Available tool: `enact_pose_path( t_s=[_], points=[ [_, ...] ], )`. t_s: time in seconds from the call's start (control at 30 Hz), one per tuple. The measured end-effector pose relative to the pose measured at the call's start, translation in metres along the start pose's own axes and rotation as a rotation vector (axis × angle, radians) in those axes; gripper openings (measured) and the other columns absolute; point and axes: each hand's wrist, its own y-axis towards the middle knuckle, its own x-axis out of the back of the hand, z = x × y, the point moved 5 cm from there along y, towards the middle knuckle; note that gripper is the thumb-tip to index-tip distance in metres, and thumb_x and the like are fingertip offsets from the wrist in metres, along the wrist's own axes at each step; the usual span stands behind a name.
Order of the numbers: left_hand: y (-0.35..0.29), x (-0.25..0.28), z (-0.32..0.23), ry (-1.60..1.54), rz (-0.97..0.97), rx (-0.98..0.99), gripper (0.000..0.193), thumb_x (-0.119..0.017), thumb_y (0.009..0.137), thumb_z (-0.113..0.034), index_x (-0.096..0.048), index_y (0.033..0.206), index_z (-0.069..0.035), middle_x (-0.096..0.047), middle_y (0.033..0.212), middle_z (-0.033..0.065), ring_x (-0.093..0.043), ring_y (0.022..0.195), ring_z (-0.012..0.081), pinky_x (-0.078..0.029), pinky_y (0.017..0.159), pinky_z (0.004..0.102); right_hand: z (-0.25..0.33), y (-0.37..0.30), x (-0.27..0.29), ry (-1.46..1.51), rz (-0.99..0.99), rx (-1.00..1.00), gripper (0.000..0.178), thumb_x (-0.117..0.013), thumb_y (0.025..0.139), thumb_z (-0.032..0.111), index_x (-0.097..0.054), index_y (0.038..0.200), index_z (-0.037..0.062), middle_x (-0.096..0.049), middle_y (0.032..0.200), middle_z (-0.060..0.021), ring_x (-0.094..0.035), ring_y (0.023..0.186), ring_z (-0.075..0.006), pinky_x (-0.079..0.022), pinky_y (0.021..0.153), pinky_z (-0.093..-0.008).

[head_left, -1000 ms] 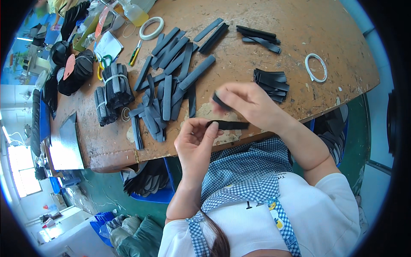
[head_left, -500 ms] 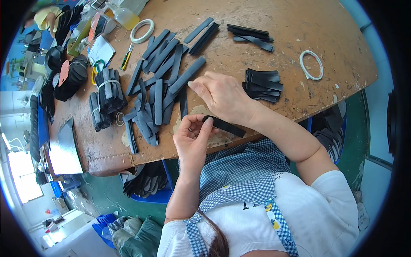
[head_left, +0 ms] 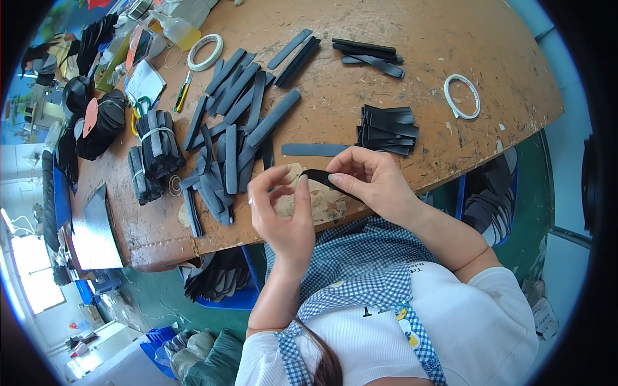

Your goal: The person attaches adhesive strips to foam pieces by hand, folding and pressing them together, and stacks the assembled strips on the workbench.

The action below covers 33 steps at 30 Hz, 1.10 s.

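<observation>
A short black strip is between my hands, above the near edge of the table. My right hand pinches it between thumb and fingers, and its lower end runs on beneath that hand. My left hand has its fingers spread, its thumb tip beside or touching the strip's left end; contact is hard to tell. Just beyond, a flat grey strip lies on the table, its right end close to my right hand. A neat stack of black strips sits beyond my right wrist.
Loose grey strips are heaped left of centre, near banded bundles. More strips lie at the back. Rolls of white tape, a cutter knife and a bottle of yellow liquid are on the wooden table.
My right hand has come back toward me and taken hold of the black strip. My left fingers have opened from their pinch on it. The flat grey strip now shows on the table.
</observation>
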Motion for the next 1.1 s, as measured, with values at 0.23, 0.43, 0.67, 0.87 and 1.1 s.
enact_pose_path(
  t_s=[0.23, 0.43, 0.67, 0.87, 1.1],
  points=[
    [-0.007, 0.004, -0.026, 0.283, 0.153, -0.305, 0.032, -0.081, 0.080, 0.000, -0.072, 0.110, -0.003, -0.069, 0.111, 0.0103, -0.062, 0.097, 0.0227, -0.053, 0.077, 0.0326, 0.004, -0.008, -0.004, 0.123, 0.038, -0.041, 0.015, -0.068, 0.097, 0.009, -0.069, 0.110, 0.0008, -0.070, 0.095, -0.0020, -0.065, 0.087, -0.0057, -0.054, 0.080, -0.0223],
    [-0.010, 0.001, -0.016, 0.090, 0.221, -0.075, 0.027, -0.077, 0.086, -0.002, -0.075, 0.113, -0.003, -0.071, 0.111, 0.0094, -0.064, 0.101, 0.0187, -0.052, 0.083, 0.0305, 0.003, -0.012, -0.003, 0.183, 0.075, -0.019, 0.016, -0.068, 0.097, 0.008, -0.071, 0.112, 0.0022, -0.071, 0.099, -0.0018, -0.065, 0.090, -0.0059, -0.055, 0.082, -0.0223],
    [-0.010, -0.005, -0.004, -0.208, 0.268, 0.214, 0.018, -0.072, 0.091, -0.002, -0.076, 0.109, 0.000, -0.072, 0.099, 0.0082, -0.065, 0.090, 0.0121, -0.051, 0.080, 0.0251, 0.003, -0.010, -0.001, 0.139, 0.053, -0.021, 0.015, -0.070, 0.095, 0.007, -0.072, 0.109, 0.0029, -0.072, 0.100, -0.0025, -0.068, 0.089, -0.0077, -0.056, 0.082, -0.0232],
    [-0.008, -0.006, 0.006, -0.273, 0.254, 0.407, 0.016, -0.071, 0.094, -0.004, -0.076, 0.109, 0.000, -0.072, 0.098, 0.0026, -0.063, 0.088, 0.0069, -0.050, 0.079, 0.0216, 0.007, -0.009, 0.001, 0.061, -0.028, -0.040, 0.013, -0.071, 0.094, 0.007, -0.072, 0.105, 0.0027, -0.073, 0.097, -0.0030, -0.068, 0.086, -0.0077, -0.057, 0.079, -0.0234],
    [-0.009, -0.018, 0.007, -0.325, 0.285, 0.486, 0.018, -0.072, 0.095, -0.005, -0.074, 0.112, 0.000, -0.072, 0.097, 0.0012, -0.065, 0.089, 0.0067, -0.051, 0.083, 0.0220, 0.000, -0.005, 0.011, -0.004, -0.007, -0.013, 0.013, -0.069, 0.095, 0.006, -0.072, 0.108, 0.0034, -0.072, 0.097, -0.0014, -0.067, 0.087, -0.0054, -0.055, 0.078, -0.0215]
  ],
)
